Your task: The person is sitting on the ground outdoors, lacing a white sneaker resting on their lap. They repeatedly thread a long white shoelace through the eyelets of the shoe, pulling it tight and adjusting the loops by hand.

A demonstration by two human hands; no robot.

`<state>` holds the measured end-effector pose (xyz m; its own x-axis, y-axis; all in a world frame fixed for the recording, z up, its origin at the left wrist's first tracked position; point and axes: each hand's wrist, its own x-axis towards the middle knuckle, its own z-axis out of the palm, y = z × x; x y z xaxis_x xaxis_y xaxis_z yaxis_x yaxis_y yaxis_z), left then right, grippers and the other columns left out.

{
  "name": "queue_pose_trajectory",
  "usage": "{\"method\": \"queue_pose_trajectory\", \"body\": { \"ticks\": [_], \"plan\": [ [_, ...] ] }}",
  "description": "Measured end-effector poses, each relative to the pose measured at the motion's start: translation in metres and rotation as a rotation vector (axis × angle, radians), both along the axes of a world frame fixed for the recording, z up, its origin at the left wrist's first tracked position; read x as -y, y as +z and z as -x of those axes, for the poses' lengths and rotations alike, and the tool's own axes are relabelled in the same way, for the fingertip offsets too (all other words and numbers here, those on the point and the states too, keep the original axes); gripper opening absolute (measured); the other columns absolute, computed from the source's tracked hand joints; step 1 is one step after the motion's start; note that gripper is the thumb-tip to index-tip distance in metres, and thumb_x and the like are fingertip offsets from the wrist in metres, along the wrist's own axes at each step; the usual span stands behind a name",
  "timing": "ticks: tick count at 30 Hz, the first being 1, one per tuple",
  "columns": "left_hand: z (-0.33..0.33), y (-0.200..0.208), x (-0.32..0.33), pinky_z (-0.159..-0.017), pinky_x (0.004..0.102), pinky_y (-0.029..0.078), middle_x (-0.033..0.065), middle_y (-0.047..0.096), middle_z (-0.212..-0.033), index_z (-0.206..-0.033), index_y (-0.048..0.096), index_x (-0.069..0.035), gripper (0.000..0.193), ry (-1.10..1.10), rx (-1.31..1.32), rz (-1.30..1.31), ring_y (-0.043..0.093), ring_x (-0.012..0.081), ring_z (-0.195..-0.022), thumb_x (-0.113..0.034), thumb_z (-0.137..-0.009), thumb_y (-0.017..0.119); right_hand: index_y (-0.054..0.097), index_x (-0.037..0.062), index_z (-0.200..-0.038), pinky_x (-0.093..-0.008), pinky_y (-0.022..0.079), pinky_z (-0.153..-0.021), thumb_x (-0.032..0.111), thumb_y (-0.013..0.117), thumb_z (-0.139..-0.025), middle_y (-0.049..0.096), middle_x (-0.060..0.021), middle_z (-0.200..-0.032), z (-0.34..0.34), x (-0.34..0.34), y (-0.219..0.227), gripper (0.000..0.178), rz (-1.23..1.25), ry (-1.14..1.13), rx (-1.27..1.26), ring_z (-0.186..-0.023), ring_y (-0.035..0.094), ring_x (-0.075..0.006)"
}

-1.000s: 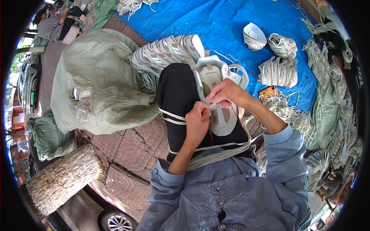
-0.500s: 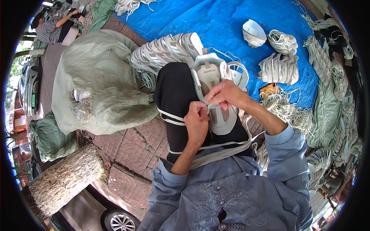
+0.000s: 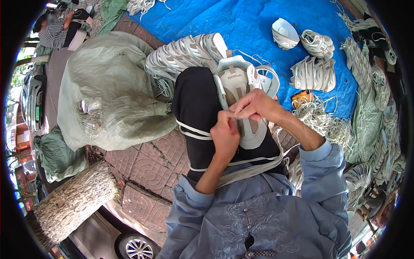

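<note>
A white and beige sneaker upper (image 3: 235, 80) lies over my black-clad legs, its toe toward me. Both hands meet over its lacing area. My left hand (image 3: 225, 134) is closed in a pinch at the left edge of the upper. From the right, my right hand (image 3: 257, 106) reaches across with thumb and forefinger pressed together, touching the left fingertips. A short pale bit of shoelace shows between them, mostly hidden by the fingers. Loose white laces (image 3: 250, 171) lie across my lap, and some loop around my left leg.
Nested uppers (image 3: 187, 54) lean beyond my left knee, beside a large woven sack (image 3: 112, 86). More uppers (image 3: 314, 74) and a heap of laces (image 3: 325, 125) lie on or by the blue tarp (image 3: 215, 21). A tree trunk (image 3: 73, 200) stands left; another person (image 3: 54, 34) sits far left.
Both hands have shifted slightly right and stay pinched together over the upper. The left fist has turned a little. The upper keeps its place on my legs.
</note>
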<state>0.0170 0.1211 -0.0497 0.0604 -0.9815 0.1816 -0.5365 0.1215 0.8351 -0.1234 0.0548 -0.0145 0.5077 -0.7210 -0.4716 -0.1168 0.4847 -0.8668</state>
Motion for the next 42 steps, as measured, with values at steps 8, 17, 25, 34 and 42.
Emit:
{"method": "queue_pose_trajectory", "body": {
  "ticks": [8,17,25,34,42],
  "plan": [
    [-0.006,0.002,0.004,-0.047,0.0323,0.044,0.0135,0.055,-0.064,-0.085,0.049,-0.002,0.006,-0.06,0.194,0.058,0.057,0.0265,-0.051,0.0,-0.08,0.05,0.064,-0.0038,-0.074,-0.0195,0.026,-0.033,0.007,0.062,-0.064,0.061,-0.0081,-0.065,-0.001,0.007,-0.002,0.015,-0.006,0.011,0.059,-0.037,0.039,-0.0043],
    [-0.031,0.026,0.031,-0.048,0.0377,0.045,0.0145,0.058,-0.069,-0.103,0.044,-0.006,0.026,-0.495,0.443,-0.007,0.059,0.0306,-0.058,-0.005,-0.078,0.052,0.063,-0.0028,-0.078,-0.0209,0.039,-0.041,0.008,0.061,-0.072,0.058,-0.0054,-0.063,0.009,-0.002,-0.005,0.013,0.239,-0.023,-0.102,-0.045,0.051,-0.009],
    [-0.036,0.052,0.074,-0.043,0.0352,0.044,0.0108,0.055,-0.053,-0.084,0.053,-0.004,0.031,-0.953,0.906,-0.099,0.059,0.0265,-0.052,-0.025,-0.066,0.067,0.061,0.0054,-0.08,-0.0324,0.047,-0.053,0.014,0.057,-0.071,0.059,-0.0106,-0.068,0.003,-0.012,-0.006,0.013,0.724,0.108,-0.312,-0.054,0.057,-0.0242],
    [-0.048,0.049,0.053,-0.042,0.0349,0.043,0.0102,0.055,-0.052,-0.08,0.056,-0.005,0.021,-0.825,0.754,-0.062,0.057,0.026,-0.05,-0.019,-0.068,0.066,0.059,0.0056,-0.073,-0.0377,0.046,-0.06,0.016,0.056,-0.072,0.058,-0.0142,-0.068,-0.003,-0.009,-0.006,0.011,0.663,0.14,-0.37,-0.066,0.058,-0.0311],
    [-0.051,0.023,0.033,-0.038,0.0285,0.04,0.0018,0.045,-0.047,-0.067,0.048,-0.008,0.01,-0.631,0.762,0.349,0.05,0.0164,-0.04,-0.008,-0.068,0.058,0.062,0.0032,-0.079,-0.029,0.048,-0.052,0.01,0.056,-0.071,0.06,-0.0084,-0.069,-0.01,-0.007,-0.014,0.012,0.947,0.169,-0.478,-0.051,0.058,-0.0206]
  ]
}}
